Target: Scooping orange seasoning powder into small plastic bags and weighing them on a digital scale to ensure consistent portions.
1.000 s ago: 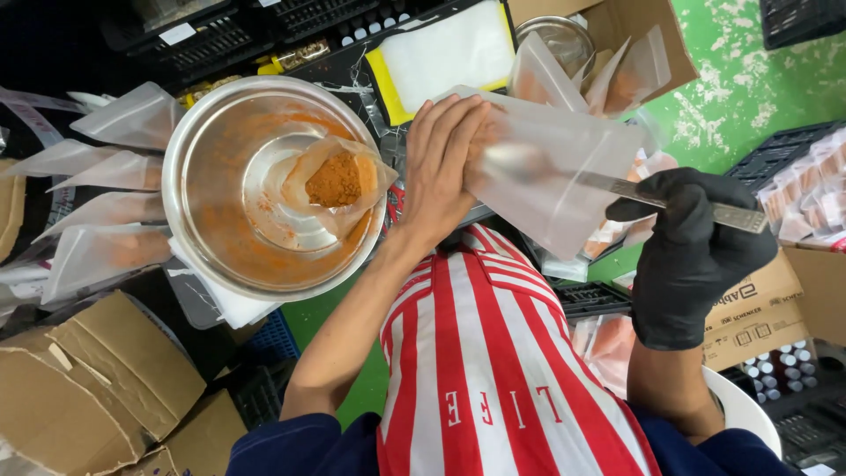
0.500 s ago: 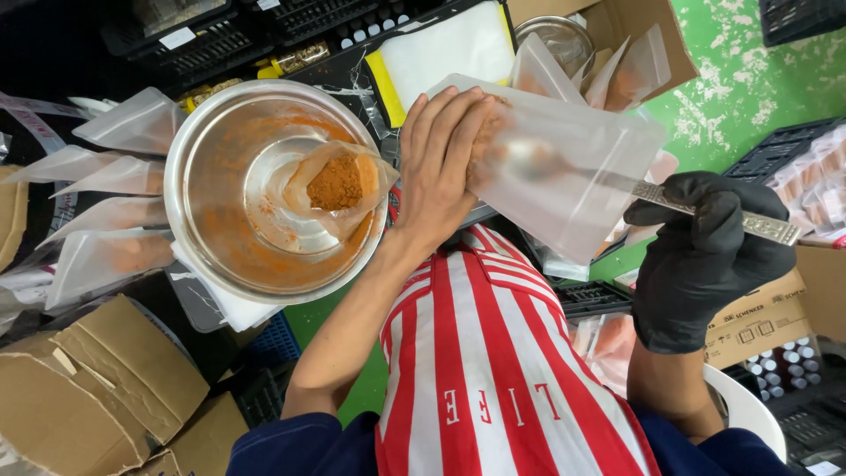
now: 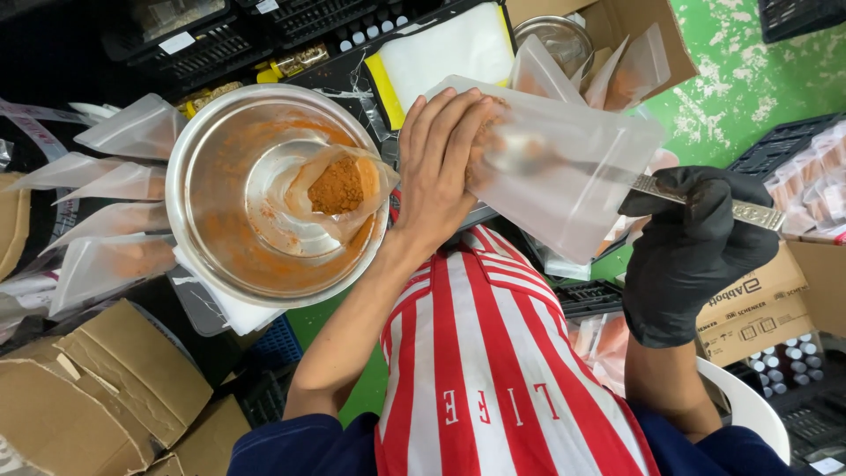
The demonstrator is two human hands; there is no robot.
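One clear plastic pouch (image 3: 564,176), held above the lap, bare left hand (image 3: 438,167) gripping its mouth; gloved right hand (image 3: 696,247) clenched on a metal spoon (image 3: 617,176) reaching inside. Steel bowl (image 3: 264,189) left, holding an open bag of orange powder (image 3: 339,189); filled pouches (image 3: 115,176) beyond.

Single head-worn view; looks steeply down from above striped apron (image 3: 493,370); close range; steel bowl (image 3: 220,229) left of apron; green floor (image 3: 749,79) beyond apron, upper right; no second view.
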